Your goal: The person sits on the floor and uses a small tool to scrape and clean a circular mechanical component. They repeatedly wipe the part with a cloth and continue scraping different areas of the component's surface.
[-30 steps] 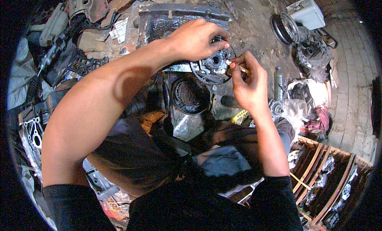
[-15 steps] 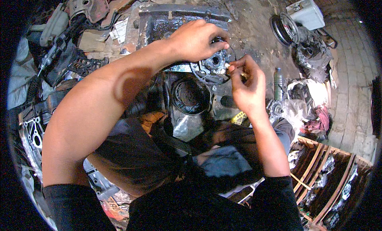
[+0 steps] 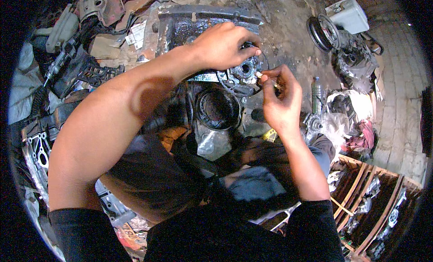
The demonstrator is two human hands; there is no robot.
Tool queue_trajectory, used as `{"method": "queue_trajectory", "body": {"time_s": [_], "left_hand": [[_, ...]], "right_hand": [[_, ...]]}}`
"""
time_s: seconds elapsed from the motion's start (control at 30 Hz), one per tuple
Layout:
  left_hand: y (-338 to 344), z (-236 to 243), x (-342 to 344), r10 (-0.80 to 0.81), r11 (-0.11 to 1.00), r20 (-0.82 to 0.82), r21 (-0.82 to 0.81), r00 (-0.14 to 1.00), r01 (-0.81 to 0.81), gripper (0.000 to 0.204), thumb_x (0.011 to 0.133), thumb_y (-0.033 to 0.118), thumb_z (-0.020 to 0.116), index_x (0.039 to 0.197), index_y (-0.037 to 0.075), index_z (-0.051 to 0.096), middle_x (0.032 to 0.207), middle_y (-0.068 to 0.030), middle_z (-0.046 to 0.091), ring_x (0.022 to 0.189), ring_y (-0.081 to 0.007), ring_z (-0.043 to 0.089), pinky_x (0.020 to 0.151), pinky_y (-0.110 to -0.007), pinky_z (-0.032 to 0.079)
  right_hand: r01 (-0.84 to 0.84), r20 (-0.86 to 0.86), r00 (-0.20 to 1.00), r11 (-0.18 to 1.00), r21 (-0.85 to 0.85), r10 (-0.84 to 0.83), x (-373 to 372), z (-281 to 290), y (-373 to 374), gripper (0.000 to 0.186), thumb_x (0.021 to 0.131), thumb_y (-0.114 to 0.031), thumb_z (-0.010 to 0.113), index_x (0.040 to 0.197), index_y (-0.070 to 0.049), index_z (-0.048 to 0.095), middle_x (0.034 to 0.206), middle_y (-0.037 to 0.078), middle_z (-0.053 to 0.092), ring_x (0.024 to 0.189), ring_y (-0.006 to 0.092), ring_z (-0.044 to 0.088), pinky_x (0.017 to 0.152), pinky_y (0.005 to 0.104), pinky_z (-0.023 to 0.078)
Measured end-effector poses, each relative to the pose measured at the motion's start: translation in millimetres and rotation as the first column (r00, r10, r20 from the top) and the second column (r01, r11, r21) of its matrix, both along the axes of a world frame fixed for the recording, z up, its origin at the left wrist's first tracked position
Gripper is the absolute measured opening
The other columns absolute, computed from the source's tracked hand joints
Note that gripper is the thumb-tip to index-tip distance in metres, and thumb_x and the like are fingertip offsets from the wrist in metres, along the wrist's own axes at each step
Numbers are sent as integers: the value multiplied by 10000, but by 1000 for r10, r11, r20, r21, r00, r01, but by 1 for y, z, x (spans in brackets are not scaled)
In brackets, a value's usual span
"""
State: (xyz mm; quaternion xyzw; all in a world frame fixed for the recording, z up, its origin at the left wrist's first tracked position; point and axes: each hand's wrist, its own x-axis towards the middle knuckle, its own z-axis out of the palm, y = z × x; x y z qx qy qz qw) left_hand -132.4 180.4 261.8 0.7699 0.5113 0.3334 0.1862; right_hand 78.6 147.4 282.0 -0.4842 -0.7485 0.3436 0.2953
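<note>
as the left hand [image 3: 227, 44], grip hidden from me, curls by the metal part [image 3: 244, 79] between the hands, the right hand [image 3: 283, 97] pinches a pale-tipped piece [image 3: 258, 74] beside it, close work seemingly calling next for steady aim.

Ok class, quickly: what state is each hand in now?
Left hand: curled at the greasy metal part; whether gripping cannot be told.
Right hand: closed, pinching a small pale-tipped thing.
</note>
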Motion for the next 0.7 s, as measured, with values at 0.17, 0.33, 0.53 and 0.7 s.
{"method": "queue_trajectory", "body": {"time_s": [0.17,0.33,0.53,0.7], "left_hand": [[0,-3,1,3,1000,9,27,1000,-3,310,935,372,668,1049,90,730,860,-165,714,794,-349,689,746,-440,548],[-1,2,1,15,999,-23,-35,1000,-15,326,935,392,663,1063,99,729,949,-168,715,906,-362,672,843,-458,525],[-1,2,1,22,1000,9,-20,1000,-22,314,920,392,656,1075,133,739,984,-200,717,975,-393,678,873,-486,534],[-3,0,4,93,994,55,-56,994,-90,292,923,358,654,1068,119,738,978,-211,713,961,-407,672,877,-482,532]], "right_hand": [[-49,130,990,997,-58,57,2,6,-2,59,914,-43,611,964,-12,615,846,149,685,807,218,678,698,337,504],[53,-134,990,998,38,-47,-5,20,1,67,901,-38,606,952,-24,647,946,206,696,914,266,714,766,354,519],[-162,215,972,924,346,90,3,8,-7,122,807,6,656,909,-34,710,796,130,555,695,297,578,639,386,475],[-102,160,987,871,480,27,-1,-2,-19,152,786,-2,753,934,-33,740,737,61,497,586,161,469,528,299,388]]}}
